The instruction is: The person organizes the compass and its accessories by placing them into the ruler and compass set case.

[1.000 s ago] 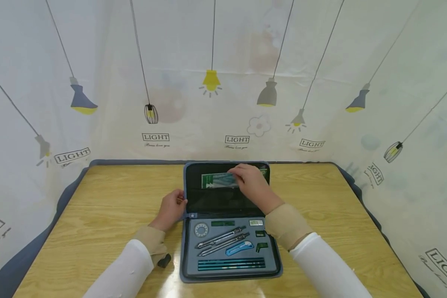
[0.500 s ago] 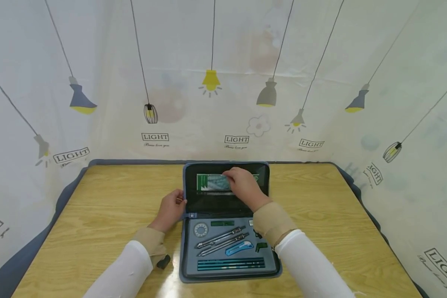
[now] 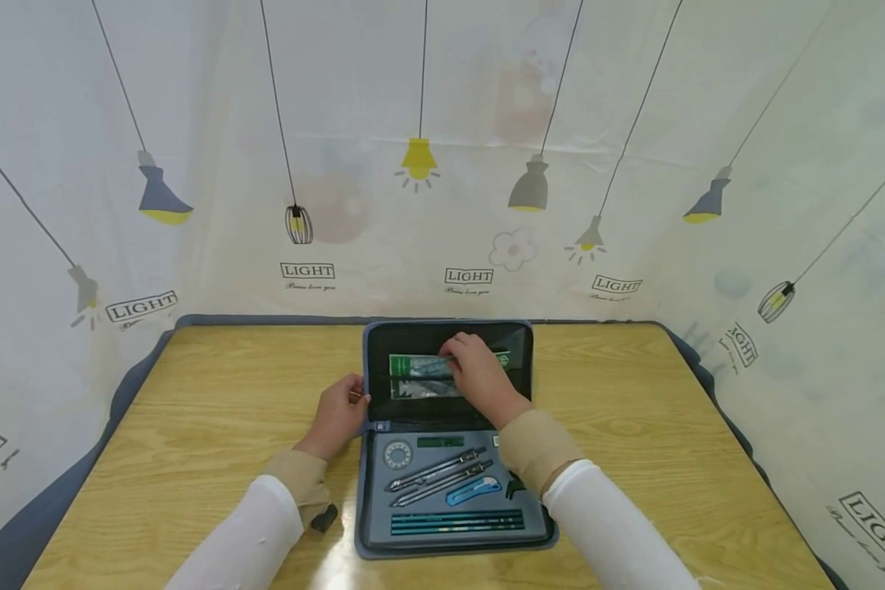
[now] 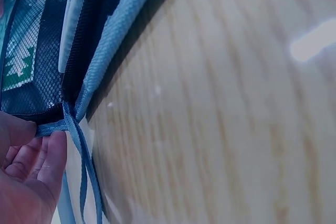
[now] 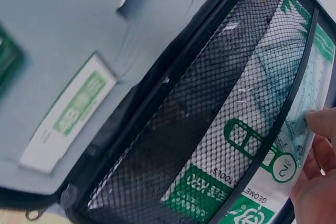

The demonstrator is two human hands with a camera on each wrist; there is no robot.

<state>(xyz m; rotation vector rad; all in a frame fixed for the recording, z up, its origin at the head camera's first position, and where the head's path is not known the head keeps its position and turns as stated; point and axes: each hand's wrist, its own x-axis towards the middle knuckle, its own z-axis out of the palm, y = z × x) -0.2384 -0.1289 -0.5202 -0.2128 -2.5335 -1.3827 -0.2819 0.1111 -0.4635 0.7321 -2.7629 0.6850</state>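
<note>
A blue zip case (image 3: 383, 501) lies unfolded, its lid raised at the back. My right hand (image 3: 483, 377) pinches the upper edge of a clear packet of geometry tools (image 3: 406, 366) with green and white print. In the right wrist view the packet (image 5: 252, 195) sits mostly behind the black mesh pocket (image 5: 152, 150), its top edge sticking out above the pocket's band. My left hand (image 3: 339, 414) is at the lid's left edge. In the left wrist view its thumb and fingers pinch a thin blue strap (image 4: 52, 127) beside the zip.
The case's tray holds two compasses (image 3: 442, 474), a blue utility knife (image 3: 474, 491), several pencils (image 3: 457, 522), a white round dial (image 3: 397, 455) and a dark green flat piece (image 3: 441, 442). A white eraser (image 5: 71, 114) lies near the hinge. The wooden table (image 3: 214, 410) surrounds the case.
My right hand has moved left, then slightly down, carrying the packet from above the mesh pocket to mostly inside it. The left hand has stayed at the lid's edge.
</note>
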